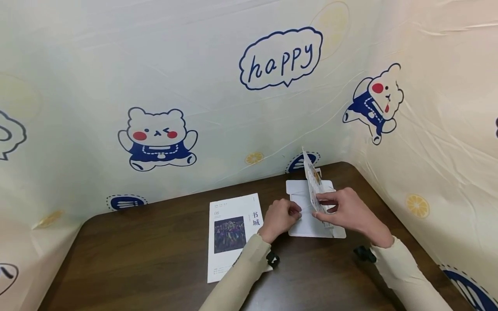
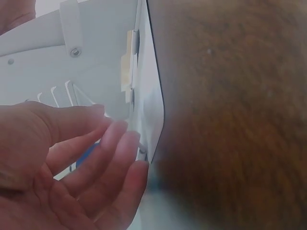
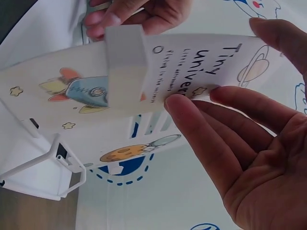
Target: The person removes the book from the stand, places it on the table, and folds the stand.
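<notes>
A white folding book stand [image 1: 305, 203] lies on the table with its printed panel [image 1: 312, 181] raised steeply from the flat base. In the right wrist view this panel [image 3: 206, 62] reads "Tiny universe" beside drawings of a rocket and planets. My right hand [image 1: 346, 211] holds the panel's near part between thumb and fingers. At the base's left side is my left hand [image 1: 281, 218], fingers bent. The left wrist view shows this hand [image 2: 81, 158] with thumb and fingertips together on what looks like a thin white wire support [image 2: 81, 95], partly hidden by the fingers.
A white booklet [image 1: 225, 207] with a dark picture lies left of the stand, partly beneath my left forearm. The brown table [image 1: 148, 250] meets patterned cloth walls [image 1: 218, 108] at the back and right. Each wrist wears a dark strap-mounted device [image 1: 365, 254].
</notes>
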Demonstrator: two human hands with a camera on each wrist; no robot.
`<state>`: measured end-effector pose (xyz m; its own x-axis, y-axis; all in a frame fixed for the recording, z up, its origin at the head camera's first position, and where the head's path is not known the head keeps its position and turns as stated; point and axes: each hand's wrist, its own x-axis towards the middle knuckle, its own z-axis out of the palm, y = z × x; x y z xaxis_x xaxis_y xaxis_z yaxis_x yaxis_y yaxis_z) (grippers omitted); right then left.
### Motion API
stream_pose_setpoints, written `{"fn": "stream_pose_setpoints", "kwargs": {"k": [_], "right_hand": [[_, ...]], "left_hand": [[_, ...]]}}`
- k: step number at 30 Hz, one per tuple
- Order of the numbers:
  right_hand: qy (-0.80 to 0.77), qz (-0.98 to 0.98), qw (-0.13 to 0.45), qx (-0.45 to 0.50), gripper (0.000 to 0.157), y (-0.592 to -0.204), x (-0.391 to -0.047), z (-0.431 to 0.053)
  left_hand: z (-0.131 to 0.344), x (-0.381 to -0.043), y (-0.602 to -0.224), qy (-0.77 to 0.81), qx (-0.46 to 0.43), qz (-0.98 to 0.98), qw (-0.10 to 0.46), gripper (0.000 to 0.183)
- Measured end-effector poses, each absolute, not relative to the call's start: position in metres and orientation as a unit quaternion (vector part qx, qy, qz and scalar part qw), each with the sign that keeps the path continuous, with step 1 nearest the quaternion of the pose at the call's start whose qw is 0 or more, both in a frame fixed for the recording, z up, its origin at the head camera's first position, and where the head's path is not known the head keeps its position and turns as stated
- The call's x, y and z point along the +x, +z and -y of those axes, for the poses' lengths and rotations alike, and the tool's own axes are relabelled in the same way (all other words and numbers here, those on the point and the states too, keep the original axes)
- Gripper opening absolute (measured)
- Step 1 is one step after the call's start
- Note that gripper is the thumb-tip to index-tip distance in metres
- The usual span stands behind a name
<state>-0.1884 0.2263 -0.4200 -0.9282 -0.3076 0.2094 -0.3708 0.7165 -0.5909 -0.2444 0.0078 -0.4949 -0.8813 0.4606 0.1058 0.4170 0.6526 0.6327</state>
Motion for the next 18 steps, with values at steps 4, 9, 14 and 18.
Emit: {"fn": "stream_pose_setpoints", "kwargs": {"k": [4,9,14,18], "right_hand": [[0.330,0.923,0.045,0.192,0.043,-0.417,-0.187,-0.225],[0.325,0.923,0.044,0.200,0.039,-0.416,-0.187,-0.226],[0.326,0.922,0.033,0.206,0.039,-0.412,-0.185,-0.227],[0.314,0.924,0.030,0.215,0.033,-0.407,-0.183,-0.227]], "left_hand": [[-0.007,-0.246,-0.496,0.348,0.234,-0.907,0.025,0.013],[-0.007,-0.245,-0.496,0.340,0.238,-0.910,0.021,0.011],[-0.005,-0.246,-0.496,0.336,0.239,-0.911,0.025,0.009],[-0.004,-0.247,-0.496,0.343,0.240,-0.907,0.034,0.010]]}}
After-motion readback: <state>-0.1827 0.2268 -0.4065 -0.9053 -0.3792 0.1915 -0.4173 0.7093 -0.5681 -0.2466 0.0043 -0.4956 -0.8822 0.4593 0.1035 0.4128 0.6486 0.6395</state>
